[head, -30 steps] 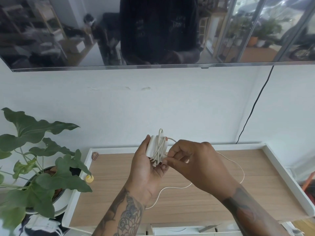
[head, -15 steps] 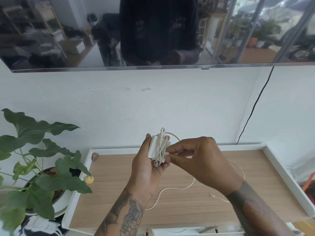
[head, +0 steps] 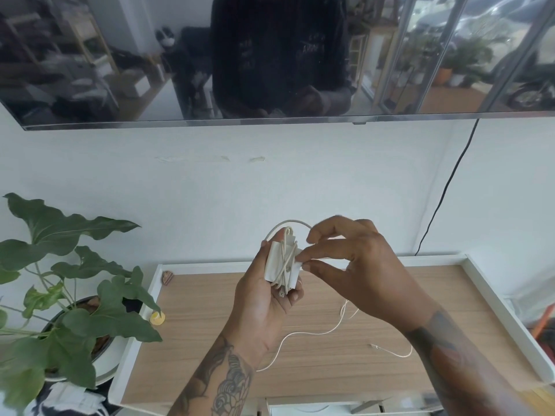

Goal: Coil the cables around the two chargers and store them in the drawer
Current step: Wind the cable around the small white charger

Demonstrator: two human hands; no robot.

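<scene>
A white charger block (head: pixel 277 262) with several turns of thin white cable around it stands upright in my left hand (head: pixel 264 301), which grips it above the wooden tabletop (head: pixel 210 340). My right hand (head: pixel 357 268) is just right of the charger, thumb and forefinger pinching the cable at the block's right edge. A loop of cable arcs over the top of the charger. The loose cable (head: pixel 312 333) trails down across the tabletop, and its free plug end (head: pixel 374 345) lies on the wood. A second charger is not visible.
The tabletop has a raised white rim (head: pixel 492 292). A potted leafy plant (head: pixel 60 295) stands at the left edge. A small yellow object (head: pixel 157 318) and a small striped object (head: pixel 167 277) lie near the left rim. A wall-mounted screen (head: pixel 270 55) hangs above, with a black cord (head: pixel 444 190) running down.
My right hand has risen and carried the cable up over the top of the charger, adding another turn. The loose cable on the table has shortened and its plug end has been drawn closer.
</scene>
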